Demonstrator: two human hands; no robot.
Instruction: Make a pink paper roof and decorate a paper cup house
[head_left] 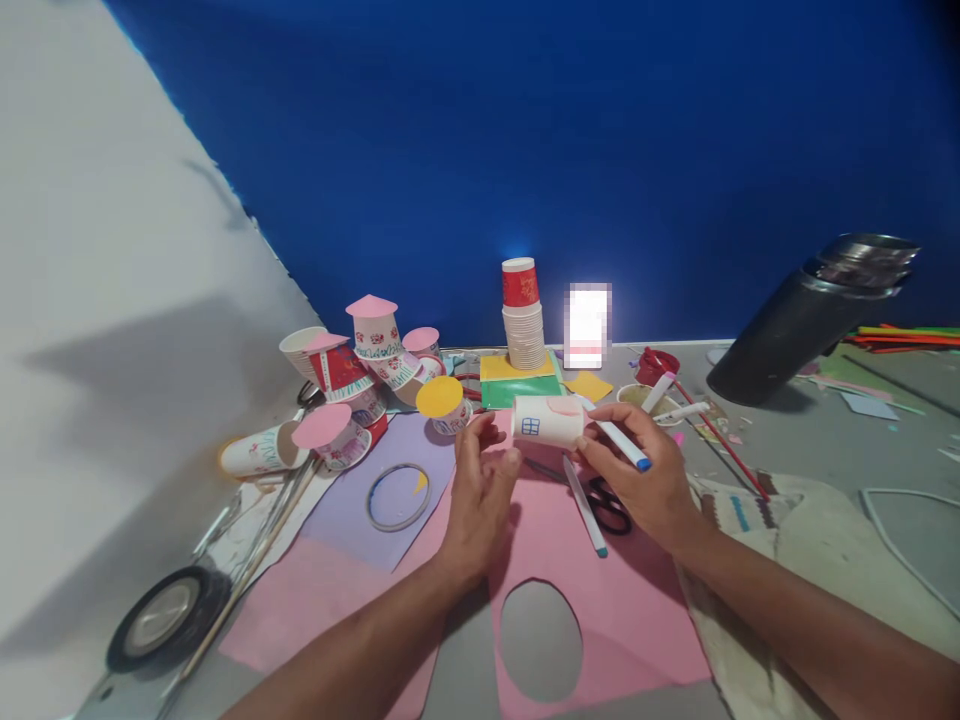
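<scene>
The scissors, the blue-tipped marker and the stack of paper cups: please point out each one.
scissors (609, 507): head view, on a black handle loop.
blue-tipped marker (624, 443): head view, on the white barrel.
stack of paper cups (524, 335): head view, on the white cups' side.

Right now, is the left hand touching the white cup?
Touching. The head view shows the left hand with its fingertips against the left end of the sideways white cup, while the right hand holds a blue marker at the other end.

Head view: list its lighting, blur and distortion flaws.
Head view: a bright glow on the blue wall above the stacked paper cups; a pixelated white rectangle beside them; long dim shadows on the left grey surface; edges bend, the dark metal cylinder leaning.
</scene>
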